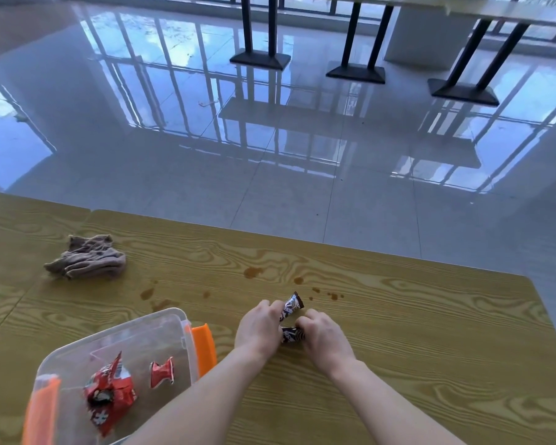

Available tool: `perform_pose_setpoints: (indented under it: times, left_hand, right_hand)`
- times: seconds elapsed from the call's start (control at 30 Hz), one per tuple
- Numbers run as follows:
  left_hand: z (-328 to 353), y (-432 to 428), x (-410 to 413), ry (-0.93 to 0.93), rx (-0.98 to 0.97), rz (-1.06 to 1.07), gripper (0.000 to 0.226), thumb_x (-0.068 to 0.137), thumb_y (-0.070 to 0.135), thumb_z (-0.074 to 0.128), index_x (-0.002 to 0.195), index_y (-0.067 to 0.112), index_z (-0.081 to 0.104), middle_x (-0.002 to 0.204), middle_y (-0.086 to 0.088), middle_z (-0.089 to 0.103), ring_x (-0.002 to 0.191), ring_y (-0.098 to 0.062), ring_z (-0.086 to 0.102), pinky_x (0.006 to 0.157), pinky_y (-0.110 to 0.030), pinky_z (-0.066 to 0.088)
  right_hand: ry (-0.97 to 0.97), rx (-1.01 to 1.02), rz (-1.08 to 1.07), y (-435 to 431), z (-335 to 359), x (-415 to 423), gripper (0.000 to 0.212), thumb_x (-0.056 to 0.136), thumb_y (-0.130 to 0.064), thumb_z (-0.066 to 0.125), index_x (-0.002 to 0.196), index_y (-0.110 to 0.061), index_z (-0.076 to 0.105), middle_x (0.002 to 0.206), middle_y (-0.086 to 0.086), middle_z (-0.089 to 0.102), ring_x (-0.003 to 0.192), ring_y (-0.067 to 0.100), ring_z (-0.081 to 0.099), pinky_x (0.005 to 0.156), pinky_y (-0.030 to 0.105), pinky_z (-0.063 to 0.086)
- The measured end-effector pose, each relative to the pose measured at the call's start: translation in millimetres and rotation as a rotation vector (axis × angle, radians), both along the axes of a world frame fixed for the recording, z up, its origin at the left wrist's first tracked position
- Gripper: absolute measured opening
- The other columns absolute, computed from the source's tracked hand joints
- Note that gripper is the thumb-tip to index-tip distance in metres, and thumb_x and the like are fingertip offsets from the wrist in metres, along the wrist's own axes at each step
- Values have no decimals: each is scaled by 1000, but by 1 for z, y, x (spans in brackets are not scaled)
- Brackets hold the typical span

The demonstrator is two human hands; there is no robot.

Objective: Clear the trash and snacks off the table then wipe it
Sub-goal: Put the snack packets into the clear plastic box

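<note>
Two small brown snack packets lie mid-table between my hands. My left hand point(260, 329) pinches the upper brown packet point(292, 305), whose far end sticks up past my fingers. My right hand point(322, 336) closes on the lower brown packet point(291, 335), mostly hidden by both hands. A clear plastic box point(122, 329) with orange latches stands at the near left; a large red wrapper point(109, 393) and a small red wrapper point(161, 373) lie inside it. A crumpled grey-brown cloth point(87, 257) rests at the far left of the wooden table point(430, 348).
Brown liquid spots point(252, 272) dot the table beyond my hands, from the box across to the right. The table's far edge runs diagonally; past it is glossy tiled floor with black table legs point(260, 56).
</note>
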State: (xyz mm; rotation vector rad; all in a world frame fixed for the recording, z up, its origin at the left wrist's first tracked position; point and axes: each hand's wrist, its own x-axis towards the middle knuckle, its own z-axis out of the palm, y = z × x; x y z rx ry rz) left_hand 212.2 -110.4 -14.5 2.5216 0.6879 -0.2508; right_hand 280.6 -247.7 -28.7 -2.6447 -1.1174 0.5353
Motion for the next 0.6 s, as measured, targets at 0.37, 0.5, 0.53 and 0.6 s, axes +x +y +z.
perform_pose_setpoints:
  times: [0.37, 0.5, 0.53, 0.6]
  left_hand:
    - [41, 22, -26, -230, 45, 15, 41, 81, 5, 53, 119, 17, 62, 96, -7, 59, 88, -30, 58, 75, -41, 48]
    - [65, 32, -51, -350, 75, 68, 34, 80, 8, 55, 111, 20, 65, 88, -4, 58, 79, -30, 57, 67, -39, 48]
    - [71, 35, -59, -381, 78, 86, 34, 79, 8, 56, 109, 21, 66, 87, -3, 59, 79, -30, 58, 66, -39, 49]
    - [82, 40, -74, -439, 76, 122, 37, 77, 5, 56, 107, 23, 67, 85, -3, 60, 77, -29, 58, 65, -41, 50]
  right_hand:
    - [-30, 111, -101, -13, 36, -8, 19, 89, -1, 48, 93, -8, 65, 88, 5, 53, 76, 25, 55, 70, 37, 49]
    - [-51, 174, -101, -12, 54, -17, 15, 88, 0, 52, 92, -6, 66, 88, 5, 55, 76, 23, 56, 71, 36, 50]
    - [-58, 195, -99, -10, 59, -19, 15, 88, 0, 53, 92, -6, 66, 89, 5, 56, 76, 23, 57, 72, 36, 50]
    - [-78, 237, -95, -6, 68, -24, 16, 87, 0, 55, 93, -7, 67, 89, 4, 57, 77, 22, 58, 71, 35, 50]
